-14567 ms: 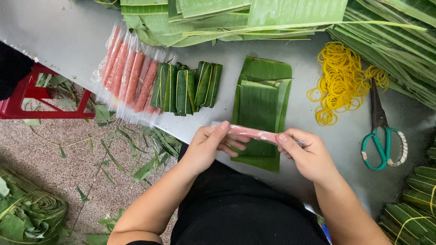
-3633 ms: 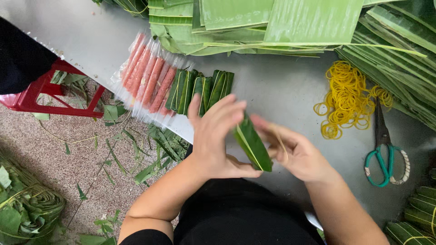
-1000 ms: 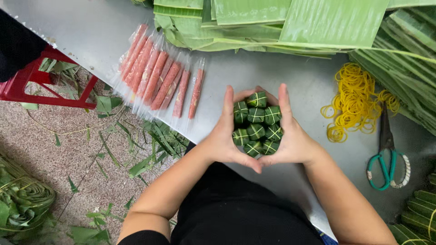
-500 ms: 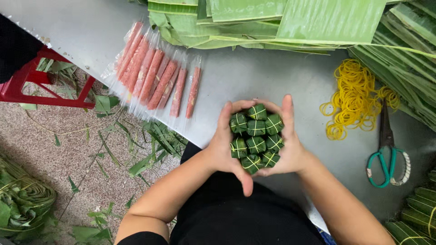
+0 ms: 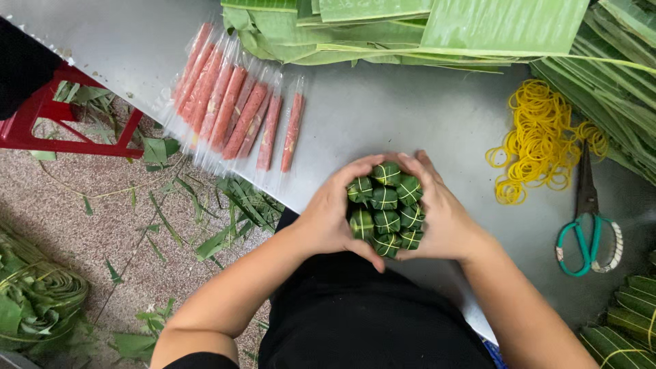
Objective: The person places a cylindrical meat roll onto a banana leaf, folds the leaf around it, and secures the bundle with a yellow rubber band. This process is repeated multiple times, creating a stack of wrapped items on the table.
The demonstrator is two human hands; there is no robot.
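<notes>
My left hand [image 5: 333, 215] and my right hand [image 5: 443, 217] are cupped together around a tight bundle of several small leaf-wrapped rolls [image 5: 386, 208], seen end-on, each tied with a yellow band. The bundle stands over the near edge of the grey metal table [image 5: 396, 116]. To the left on the table lies a row of several pink sausages in clear plastic sleeves [image 5: 236, 113].
Stacked banana leaves [image 5: 410, 27] fill the table's far side and right. A heap of yellow rubber bands [image 5: 540, 137] and green-handled scissors [image 5: 586, 225] lie at right. Wrapped bundles [image 5: 625, 321] sit bottom right. A red stool [image 5: 61, 130], leaf scraps and coiled leaves [image 5: 34, 301] are on the floor.
Earlier I held one pink sausage over a leaf, then wrapped it. Now both hands grip the gathered bundle of wrapped rolls, fingers closed tighter around it than a second ago.
</notes>
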